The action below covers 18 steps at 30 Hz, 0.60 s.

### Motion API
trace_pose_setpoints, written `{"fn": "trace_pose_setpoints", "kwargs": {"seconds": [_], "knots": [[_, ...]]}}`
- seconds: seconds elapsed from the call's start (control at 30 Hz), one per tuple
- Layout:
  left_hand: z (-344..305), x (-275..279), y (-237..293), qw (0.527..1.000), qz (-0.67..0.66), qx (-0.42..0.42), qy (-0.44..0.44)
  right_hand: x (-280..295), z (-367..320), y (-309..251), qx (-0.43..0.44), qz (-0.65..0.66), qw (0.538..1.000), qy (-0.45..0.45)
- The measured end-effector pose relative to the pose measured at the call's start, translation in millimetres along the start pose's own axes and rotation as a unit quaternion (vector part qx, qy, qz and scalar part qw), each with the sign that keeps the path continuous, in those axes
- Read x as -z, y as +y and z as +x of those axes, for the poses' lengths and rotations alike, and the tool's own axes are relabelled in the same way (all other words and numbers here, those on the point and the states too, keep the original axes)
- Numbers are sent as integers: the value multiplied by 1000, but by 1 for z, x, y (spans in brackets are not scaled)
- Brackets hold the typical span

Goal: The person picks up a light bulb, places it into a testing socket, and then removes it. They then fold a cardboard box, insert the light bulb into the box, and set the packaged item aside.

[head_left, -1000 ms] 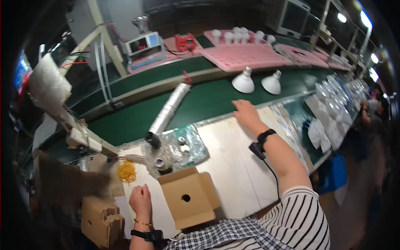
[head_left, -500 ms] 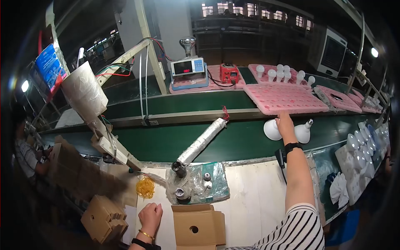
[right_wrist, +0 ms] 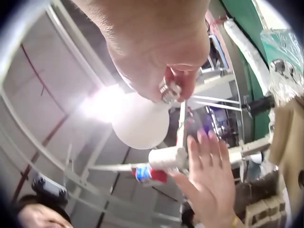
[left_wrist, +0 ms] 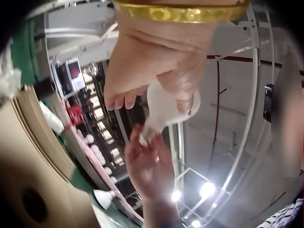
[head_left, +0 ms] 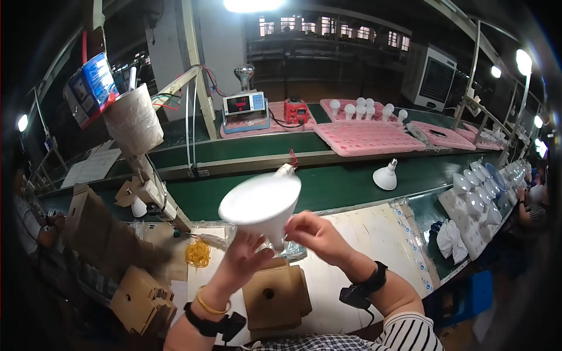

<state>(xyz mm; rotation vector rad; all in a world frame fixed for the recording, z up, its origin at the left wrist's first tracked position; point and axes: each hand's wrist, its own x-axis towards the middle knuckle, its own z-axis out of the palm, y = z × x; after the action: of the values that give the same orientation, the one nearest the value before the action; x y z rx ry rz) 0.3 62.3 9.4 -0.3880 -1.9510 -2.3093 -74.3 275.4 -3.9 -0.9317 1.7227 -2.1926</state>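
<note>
A white reflector light bulb (head_left: 260,202) is held up above the workbench, its wide face tilted upward. My right hand (head_left: 322,237) pinches its metal screw base (right_wrist: 169,90) between thumb and fingers. Close beside the bulb is my left hand (head_left: 240,263); in the right wrist view its fingers (right_wrist: 209,152) are extended and spread. In the left wrist view, the left thumb overlaps the bulb's white body (left_wrist: 161,104). Below the hands lies a brown cardboard box (head_left: 290,292) with a round hole. A second reflector bulb (head_left: 384,177) stands on the green belt.
Pink foam trays (head_left: 369,140), small round bulbs (head_left: 349,111), a digital meter (head_left: 243,104) and a red device (head_left: 295,112) sit along the back. Yellow rubber bands (head_left: 198,253) and stacked cardboard (head_left: 137,301) are at left. More reflector bulbs (head_left: 475,202) fill trays at right.
My right hand reached to the two bulbs on the belt, took the left one and brought it back over the bench. My left hand rose from beside the box toward the bulb.
</note>
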Motion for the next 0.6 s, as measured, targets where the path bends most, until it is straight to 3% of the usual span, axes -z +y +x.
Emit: {"fn": "trace_pose_setpoints", "kwargs": {"seconds": [0.03,0.07,0.1,0.17,0.2,0.23,0.3,0.43,0.57,0.6], "knots": [[-2,-1,-7,998,-50,25,-31,-14,-7,-15,11,-85,995,-53],[-6,2,-1,994,103,20,-40,-14,-11,-28,6,-129,992,-9],[-3,2,0,994,98,21,-39,-8,-11,-38,80,-181,980,24],[0,1,-4,992,50,-117,5,-5,-7,-68,80,-212,974,-2],[1,3,2,972,174,-155,-5,-11,-4,-80,58,-245,966,-56],[0,6,7,940,293,-174,-26,-16,3,-79,100,-325,934,-109],[-1,1,11,916,340,-205,-62,-34,8,-75,107,-378,912,-122],[-3,5,4,941,304,-139,-50,-44,11,-74,70,-323,939,-98],[-11,15,12,927,354,-112,-47,-44,20,-62,137,-441,884,-74],[-17,23,15,883,439,-165,-10,-37,24,-52,152,-509,846,-53]]}}
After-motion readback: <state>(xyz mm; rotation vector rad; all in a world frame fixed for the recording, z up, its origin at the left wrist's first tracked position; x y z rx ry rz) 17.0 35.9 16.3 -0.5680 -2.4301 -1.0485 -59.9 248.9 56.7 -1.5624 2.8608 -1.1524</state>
